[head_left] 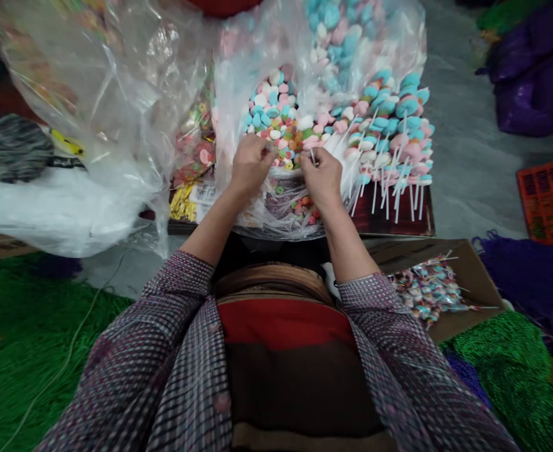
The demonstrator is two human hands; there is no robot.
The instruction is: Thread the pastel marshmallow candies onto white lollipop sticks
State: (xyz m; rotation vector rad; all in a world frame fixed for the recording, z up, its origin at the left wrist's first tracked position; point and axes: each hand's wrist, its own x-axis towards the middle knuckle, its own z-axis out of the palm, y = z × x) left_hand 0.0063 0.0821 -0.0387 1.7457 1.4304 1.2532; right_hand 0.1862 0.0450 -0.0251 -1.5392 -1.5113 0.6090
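My left hand (250,164) and my right hand (322,177) are close together over a clear plastic bag (276,213) of loose candies in pink, blue, white and mixed colours (276,116). My right hand pinches a thin white stick (312,157) between its fingertips. My left hand has its fingers closed on something small at the candy pile; what it holds is hidden. To the right lies a heap of finished candy skewers on white sticks (393,147), blue, pink and white.
A large crumpled clear plastic bag (92,113) fills the left. A cardboard box with wrapped candy sticks (429,289) sits at my right. Green tinsel (31,339) and purple tinsel (535,282) cover the floor; an orange crate (549,198) stands at the right edge.
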